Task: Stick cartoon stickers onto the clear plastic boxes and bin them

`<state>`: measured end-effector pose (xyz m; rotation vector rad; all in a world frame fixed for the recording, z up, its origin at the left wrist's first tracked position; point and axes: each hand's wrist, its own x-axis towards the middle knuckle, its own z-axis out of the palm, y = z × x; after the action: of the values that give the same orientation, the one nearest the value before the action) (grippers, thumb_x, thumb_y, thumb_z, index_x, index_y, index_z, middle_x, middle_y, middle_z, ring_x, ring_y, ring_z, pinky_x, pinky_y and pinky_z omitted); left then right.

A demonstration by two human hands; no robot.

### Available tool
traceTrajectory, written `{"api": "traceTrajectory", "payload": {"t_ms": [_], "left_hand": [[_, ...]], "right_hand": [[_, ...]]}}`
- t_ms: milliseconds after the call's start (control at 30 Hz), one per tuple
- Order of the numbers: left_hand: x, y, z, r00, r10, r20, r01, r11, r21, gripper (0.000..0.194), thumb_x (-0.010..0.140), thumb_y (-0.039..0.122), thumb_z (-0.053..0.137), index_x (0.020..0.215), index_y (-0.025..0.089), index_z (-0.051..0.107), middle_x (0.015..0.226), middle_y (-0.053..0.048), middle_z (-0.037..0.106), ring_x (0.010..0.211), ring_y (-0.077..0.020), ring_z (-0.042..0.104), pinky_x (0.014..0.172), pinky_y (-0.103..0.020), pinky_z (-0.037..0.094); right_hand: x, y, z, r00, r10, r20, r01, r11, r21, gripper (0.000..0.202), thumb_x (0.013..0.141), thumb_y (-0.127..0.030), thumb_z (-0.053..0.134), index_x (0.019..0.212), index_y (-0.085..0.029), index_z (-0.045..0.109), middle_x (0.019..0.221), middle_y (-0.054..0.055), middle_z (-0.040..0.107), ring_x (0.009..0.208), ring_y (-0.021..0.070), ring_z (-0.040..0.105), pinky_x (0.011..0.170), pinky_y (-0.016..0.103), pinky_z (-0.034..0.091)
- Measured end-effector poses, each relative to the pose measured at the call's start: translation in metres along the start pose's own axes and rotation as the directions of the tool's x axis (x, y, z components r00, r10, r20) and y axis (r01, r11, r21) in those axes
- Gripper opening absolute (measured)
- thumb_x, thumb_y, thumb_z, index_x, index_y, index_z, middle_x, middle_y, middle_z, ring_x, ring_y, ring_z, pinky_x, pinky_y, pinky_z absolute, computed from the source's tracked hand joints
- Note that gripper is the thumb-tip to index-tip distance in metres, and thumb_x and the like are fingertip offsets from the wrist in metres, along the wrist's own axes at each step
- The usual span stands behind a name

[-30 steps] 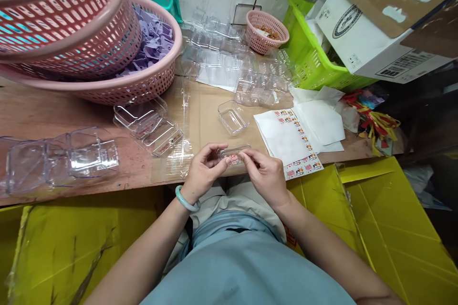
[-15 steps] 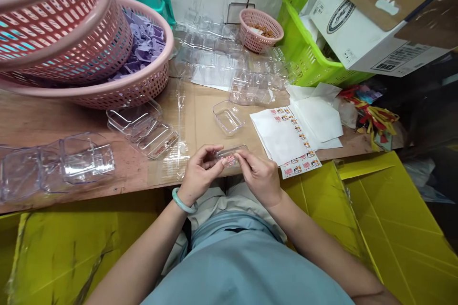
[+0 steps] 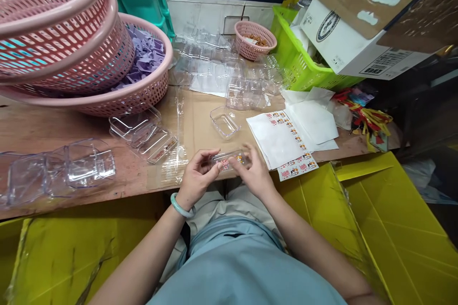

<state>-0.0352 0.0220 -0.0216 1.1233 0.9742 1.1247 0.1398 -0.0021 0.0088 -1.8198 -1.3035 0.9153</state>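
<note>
I see the bare left hand (image 3: 195, 177) pinching one end of a clear, oblong plastic case (image 3: 230, 154); I can't tell whether the bare right hand (image 3: 258, 176) grips the other. Likely light, stiff, slick, crackable: I'd hold its ends.

Glossy clear plastic case (image 3: 229, 155) I see near centre, matt paper sheets (image 3: 277, 145) centre right, smooth wooden worktop (image 3: 71, 126) left, shiny plastic baskets (image 3: 111, 9) upper left

The clear case (image 3: 232, 154) carries pinkish-red print (image 3: 225, 164) and an orange-and-white figure (image 3: 239, 157); the sticker sheet (image 3: 299, 167) repeats orange, black and white cartoon figures (image 3: 294, 171) beside pink marks (image 3: 285, 173); the latticed basket (image 3: 143, 93) is pink, its pieces (image 3: 148, 52) purple; the crate (image 3: 304, 66) lime green.
</note>
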Motion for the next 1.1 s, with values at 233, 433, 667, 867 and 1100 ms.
{"api": "traceTrajectory", "payload": {"t_ms": [233, 433, 667, 867, 1100], "left_hand": [[-0.014, -0.002, 0.003, 0.998, 0.061, -0.029, -0.061, 0.998, -0.004, 0.027, 0.079, 0.029, 0.069, 0.103, 0.019, 0.060, 0.118, -0.011, 0.063, 0.111, -0.0208, 0.061, 0.093, -0.035, 0.052], [-0.021, 0.021, -0.029, 0.948, 0.316, -0.035, -0.295, 0.915, 0.274, 0.026, 0.083, 0.021, 0.064, 0.108, 0.022, 0.058, 0.124, -0.012, 0.056, 0.118, -0.0230, 0.056, 0.093, -0.039, 0.051], [0.059, 0.052, -0.081, 0.684, 0.720, 0.120, -0.466, 0.304, 0.831, 0.028, 0.081, 0.017, 0.062, 0.109, 0.019, 0.060, 0.122, -0.014, 0.058, 0.127, -0.0280, 0.046, 0.108, -0.052, 0.037], [0.099, 0.040, -0.081, 0.822, 0.528, 0.213, -0.343, 0.161, 0.925, 0.018, 0.083, 0.015, 0.052, 0.096, 0.019, 0.064, 0.135, -0.014, 0.053, 0.142, -0.0358, 0.027, 0.113, -0.066, 0.014], [0.077, 0.047, -0.025, 0.800, 0.584, 0.135, -0.446, 0.429, 0.786, 0.027, 0.086, 0.027, 0.056, 0.112, 0.018, 0.061, 0.126, -0.016, 0.058, 0.124, -0.0280, 0.049, 0.107, -0.047, 0.038]], "right_hand": [[0.001, 0.002, 0.001, 0.994, -0.006, 0.111, -0.010, 0.990, 0.138, 0.053, 0.088, -0.058, 0.048, 0.122, -0.020, 0.062, 0.114, 0.008, 0.069, 0.079, 0.0202, 0.070, 0.067, 0.031, 0.057], [0.018, -0.020, 0.026, 0.948, -0.233, 0.216, 0.173, 0.949, 0.264, 0.044, 0.092, -0.047, 0.051, 0.127, -0.021, 0.059, 0.124, 0.007, 0.066, 0.114, 0.0218, 0.062, 0.100, 0.036, 0.048], [0.039, -0.042, 0.067, 0.775, -0.618, 0.137, 0.620, 0.784, 0.029, 0.039, 0.096, -0.026, 0.045, 0.134, -0.022, 0.051, 0.120, 0.009, 0.067, 0.097, 0.0184, 0.067, 0.089, 0.033, 0.053], [0.044, -0.018, 0.043, 0.653, -0.757, 0.022, 0.684, 0.578, -0.445, 0.047, 0.087, -0.030, 0.061, 0.132, -0.021, 0.051, 0.124, 0.013, 0.061, 0.119, 0.0290, 0.053, 0.103, 0.049, 0.041], [0.098, -0.006, 0.015, 0.932, -0.344, -0.113, 0.304, 0.913, -0.274, 0.041, 0.086, -0.035, 0.058, 0.123, -0.016, 0.060, 0.107, 0.013, 0.071, 0.086, 0.0227, 0.069, 0.081, 0.038, 0.055]]}}
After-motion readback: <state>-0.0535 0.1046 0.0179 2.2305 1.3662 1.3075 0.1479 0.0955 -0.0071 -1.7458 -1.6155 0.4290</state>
